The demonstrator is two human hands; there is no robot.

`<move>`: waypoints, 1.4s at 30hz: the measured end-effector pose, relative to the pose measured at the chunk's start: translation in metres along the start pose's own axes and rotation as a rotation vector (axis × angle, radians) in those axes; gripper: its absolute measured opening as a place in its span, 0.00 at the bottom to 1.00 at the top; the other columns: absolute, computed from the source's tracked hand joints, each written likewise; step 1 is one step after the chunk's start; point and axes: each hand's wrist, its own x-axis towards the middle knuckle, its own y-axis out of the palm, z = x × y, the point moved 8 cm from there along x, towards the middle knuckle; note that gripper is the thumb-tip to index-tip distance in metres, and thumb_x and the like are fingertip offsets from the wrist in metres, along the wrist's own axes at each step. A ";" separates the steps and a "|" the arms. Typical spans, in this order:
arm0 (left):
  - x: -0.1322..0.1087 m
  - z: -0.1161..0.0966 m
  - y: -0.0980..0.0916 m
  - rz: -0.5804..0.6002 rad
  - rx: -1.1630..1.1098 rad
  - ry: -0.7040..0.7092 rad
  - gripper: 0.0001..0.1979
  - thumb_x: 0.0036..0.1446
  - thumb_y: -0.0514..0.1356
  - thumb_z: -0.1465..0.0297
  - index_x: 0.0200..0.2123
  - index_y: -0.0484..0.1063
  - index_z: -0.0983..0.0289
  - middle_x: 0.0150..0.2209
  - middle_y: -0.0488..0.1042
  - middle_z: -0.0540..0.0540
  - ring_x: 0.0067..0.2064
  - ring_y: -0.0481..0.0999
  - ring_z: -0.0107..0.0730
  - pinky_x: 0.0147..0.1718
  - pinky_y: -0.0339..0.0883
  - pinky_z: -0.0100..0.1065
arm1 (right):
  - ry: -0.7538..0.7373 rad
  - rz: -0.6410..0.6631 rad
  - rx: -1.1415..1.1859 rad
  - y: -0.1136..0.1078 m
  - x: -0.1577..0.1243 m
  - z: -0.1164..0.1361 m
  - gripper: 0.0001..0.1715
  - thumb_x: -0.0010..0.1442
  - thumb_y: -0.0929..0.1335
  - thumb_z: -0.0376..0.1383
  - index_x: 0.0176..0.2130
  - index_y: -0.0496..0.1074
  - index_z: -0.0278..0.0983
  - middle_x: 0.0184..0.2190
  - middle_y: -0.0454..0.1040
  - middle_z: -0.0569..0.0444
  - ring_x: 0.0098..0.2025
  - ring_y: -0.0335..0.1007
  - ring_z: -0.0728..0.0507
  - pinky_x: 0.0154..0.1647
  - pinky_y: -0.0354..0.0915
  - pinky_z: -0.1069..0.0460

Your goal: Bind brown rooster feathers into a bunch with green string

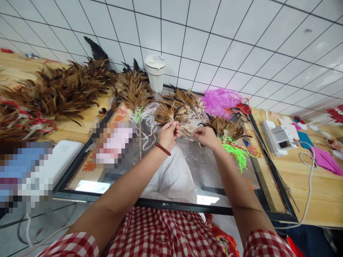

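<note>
My left hand [168, 133], with a beaded bracelet on its wrist, is closed in a pinch on a small bunch of brown feathers [166, 113] that fans out above the fingertips. To its right, my right hand [205, 136] is also closed, thumb and fingers together; what it pinches, if anything, is too small to make out. Just beyond both hands lies a pile of loose brown and tan feathers [191, 103]. A feather cluster [230, 128] with bright green and red cords [238, 154] rests beside my right hand.
A black-framed glass panel [184, 207] covers the wooden table [302, 185]. Left are a feather duster on a stick [136, 91], white cord [148, 134] and a large feather pile [64, 89]. Behind stand a white cup [155, 73] and pink plastic [221, 100]; a power strip [273, 137] lies right.
</note>
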 end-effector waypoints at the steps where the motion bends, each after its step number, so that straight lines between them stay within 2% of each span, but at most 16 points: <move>1: 0.000 -0.001 -0.001 -0.012 -0.003 0.007 0.08 0.51 0.64 0.69 0.29 0.71 0.68 0.21 0.67 0.47 0.20 0.65 0.17 0.19 0.58 0.22 | 0.006 -0.001 0.094 -0.001 0.001 -0.001 0.12 0.48 0.69 0.41 0.26 0.75 0.34 0.18 0.68 0.57 0.22 0.59 0.51 0.25 0.53 0.55; 4: 0.000 -0.001 -0.002 -0.032 0.005 0.007 0.09 0.50 0.66 0.68 0.29 0.70 0.68 0.21 0.68 0.47 0.21 0.66 0.17 0.19 0.58 0.22 | 0.071 0.046 0.414 0.000 0.000 -0.001 0.14 0.43 0.71 0.43 0.25 0.71 0.35 0.19 0.68 0.58 0.20 0.57 0.52 0.23 0.53 0.56; 8: -0.003 0.002 0.001 -0.013 0.054 -0.034 0.09 0.49 0.66 0.69 0.29 0.71 0.69 0.21 0.69 0.48 0.21 0.67 0.18 0.20 0.61 0.22 | 0.181 0.195 0.742 0.012 -0.007 0.007 0.17 0.37 0.75 0.42 0.25 0.70 0.35 0.22 0.72 0.56 0.21 0.62 0.53 0.22 0.56 0.57; 10: -0.005 0.006 0.003 0.006 0.094 -0.070 0.07 0.50 0.65 0.70 0.29 0.72 0.69 0.22 0.71 0.50 0.22 0.71 0.20 0.23 0.65 0.23 | 0.176 0.206 0.855 0.015 -0.009 0.012 0.18 0.36 0.76 0.42 0.25 0.70 0.35 0.21 0.71 0.58 0.21 0.61 0.54 0.22 0.56 0.57; 12: -0.007 0.009 0.005 0.022 0.144 -0.109 0.06 0.51 0.65 0.71 0.29 0.72 0.70 0.24 0.74 0.53 0.24 0.74 0.22 0.26 0.68 0.26 | 0.131 0.159 0.906 0.014 -0.008 0.015 0.17 0.37 0.76 0.42 0.25 0.70 0.36 0.19 0.68 0.61 0.20 0.57 0.55 0.21 0.53 0.57; 15: -0.010 0.015 0.008 0.054 0.216 -0.164 0.07 0.50 0.65 0.71 0.28 0.73 0.70 0.25 0.76 0.56 0.26 0.76 0.26 0.28 0.70 0.28 | 0.055 0.063 0.891 0.014 -0.005 0.016 0.16 0.39 0.76 0.43 0.24 0.71 0.36 0.17 0.64 0.62 0.19 0.51 0.55 0.20 0.49 0.56; 18: -0.012 0.019 0.011 0.090 0.251 -0.192 0.07 0.50 0.66 0.72 0.29 0.74 0.71 0.25 0.76 0.57 0.27 0.77 0.27 0.29 0.71 0.29 | 0.039 -0.020 0.859 0.015 -0.002 0.012 0.16 0.41 0.75 0.43 0.24 0.71 0.36 0.16 0.63 0.63 0.18 0.49 0.55 0.20 0.47 0.56; 22: -0.012 0.022 0.010 0.096 0.282 -0.187 0.05 0.50 0.65 0.74 0.28 0.74 0.72 0.25 0.76 0.57 0.25 0.76 0.26 0.28 0.71 0.29 | 0.013 -0.097 0.788 0.015 -0.001 0.009 0.13 0.42 0.73 0.41 0.23 0.70 0.35 0.17 0.65 0.62 0.19 0.53 0.54 0.22 0.51 0.56; 25: -0.012 0.023 0.010 0.092 0.314 -0.191 0.05 0.50 0.65 0.75 0.26 0.74 0.73 0.23 0.75 0.57 0.24 0.75 0.27 0.26 0.71 0.29 | -0.046 -0.099 0.754 0.016 -0.001 0.010 0.11 0.44 0.73 0.39 0.24 0.70 0.35 0.20 0.69 0.59 0.23 0.60 0.53 0.26 0.57 0.56; 28: -0.012 0.022 0.010 0.088 0.327 -0.185 0.07 0.50 0.65 0.74 0.25 0.73 0.73 0.22 0.75 0.57 0.23 0.74 0.27 0.25 0.70 0.29 | -0.108 -0.080 0.698 0.017 0.000 0.013 0.11 0.45 0.72 0.40 0.24 0.70 0.35 0.22 0.70 0.58 0.25 0.62 0.52 0.28 0.59 0.55; 32: -0.014 0.020 0.011 0.090 0.326 -0.181 0.09 0.51 0.65 0.71 0.24 0.73 0.72 0.21 0.74 0.56 0.23 0.75 0.27 0.24 0.70 0.28 | -0.134 -0.040 0.606 0.019 -0.002 0.019 0.11 0.47 0.71 0.41 0.25 0.70 0.36 0.21 0.69 0.58 0.24 0.61 0.51 0.27 0.58 0.55; 36: -0.014 0.021 0.012 0.088 0.331 -0.169 0.09 0.52 0.64 0.71 0.24 0.72 0.71 0.21 0.73 0.55 0.23 0.75 0.26 0.23 0.70 0.28 | -0.135 -0.069 0.523 0.014 -0.005 0.027 0.10 0.47 0.69 0.41 0.24 0.69 0.36 0.20 0.67 0.58 0.23 0.58 0.52 0.24 0.56 0.55; 42: -0.012 0.023 0.011 0.088 0.357 -0.160 0.10 0.47 0.67 0.70 0.22 0.71 0.70 0.19 0.72 0.53 0.21 0.73 0.26 0.22 0.70 0.28 | -0.152 -0.104 0.396 0.009 -0.010 0.033 0.07 0.47 0.67 0.38 0.24 0.69 0.35 0.20 0.68 0.58 0.22 0.57 0.52 0.24 0.55 0.56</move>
